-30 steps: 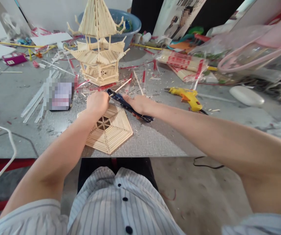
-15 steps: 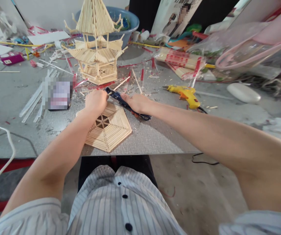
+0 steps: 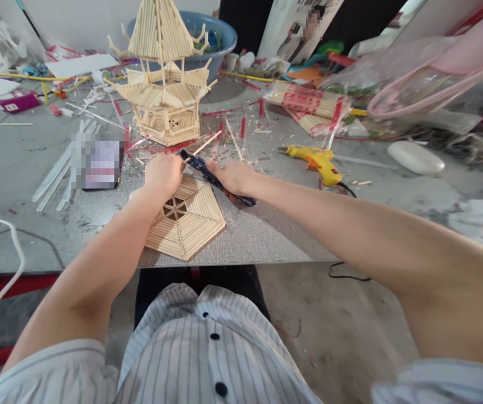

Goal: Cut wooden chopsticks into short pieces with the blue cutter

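Observation:
My right hand (image 3: 236, 177) is wrapped round the handles of a dark blue pair of pliers (image 3: 199, 165). The pliers' head meets a thin wooden stick (image 3: 208, 143), which pokes out beyond it toward the upper right. Closed on the stick's near end is my left hand (image 3: 163, 171), its fingers mostly hidden from above. Under my left wrist, flat on the table, lies a hexagonal panel (image 3: 199, 227) of stick rows with a spoked opening in its middle. Just behind both hands stands a pagoda model (image 3: 163, 92) built of similar sticks.
A yellow glue gun (image 3: 323, 165) lies to the right, near a white computer mouse (image 3: 416, 158). Bagged sticks (image 3: 304, 104) are farther back. On the left are a phone (image 3: 101, 163) and white strips (image 3: 58, 168). Behind the pagoda is a blue basin (image 3: 224, 42). Scraps litter the table (image 3: 275, 235).

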`<state>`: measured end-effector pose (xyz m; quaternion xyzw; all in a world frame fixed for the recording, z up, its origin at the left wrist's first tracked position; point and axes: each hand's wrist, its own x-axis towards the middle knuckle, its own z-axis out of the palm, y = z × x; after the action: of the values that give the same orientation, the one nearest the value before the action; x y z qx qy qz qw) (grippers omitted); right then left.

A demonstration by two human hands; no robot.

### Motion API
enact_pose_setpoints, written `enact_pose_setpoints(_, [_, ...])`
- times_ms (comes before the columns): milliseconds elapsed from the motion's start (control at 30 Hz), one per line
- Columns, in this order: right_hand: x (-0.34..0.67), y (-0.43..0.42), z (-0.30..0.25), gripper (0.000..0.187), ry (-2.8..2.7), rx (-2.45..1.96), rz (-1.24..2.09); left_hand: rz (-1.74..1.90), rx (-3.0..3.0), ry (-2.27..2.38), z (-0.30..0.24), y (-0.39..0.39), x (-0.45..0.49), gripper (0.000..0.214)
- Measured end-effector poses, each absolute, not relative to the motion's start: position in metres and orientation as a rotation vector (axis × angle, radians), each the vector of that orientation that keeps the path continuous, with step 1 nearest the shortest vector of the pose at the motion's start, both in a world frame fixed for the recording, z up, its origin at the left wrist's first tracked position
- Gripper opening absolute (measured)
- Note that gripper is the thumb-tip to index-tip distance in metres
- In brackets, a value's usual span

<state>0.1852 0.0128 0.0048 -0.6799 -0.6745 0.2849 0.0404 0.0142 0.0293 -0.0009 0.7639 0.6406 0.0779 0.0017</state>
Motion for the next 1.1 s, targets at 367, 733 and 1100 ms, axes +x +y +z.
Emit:
enact_pose_setpoints(367, [0.186, 0.013, 0.002, 0.079, -2.086, -2.059, 0.839, 0.232, 2.388, 2.016, 0.000, 0.030, 0.013, 0.036])
enact_pose_setpoints(733, [0.185, 0.012, 0.002, 0.080, -2.089, -2.069, 0.816, 0.228, 2.402, 2.017, 0.000, 0.030, 0.012, 0.036])
enact_pose_setpoints(1100, [0.186, 0.016, -0.008, 0.072, -2.057, -2.053, 0.757, 0.254, 2.371, 2.031, 0.005, 0.028, 0.010, 0.033])
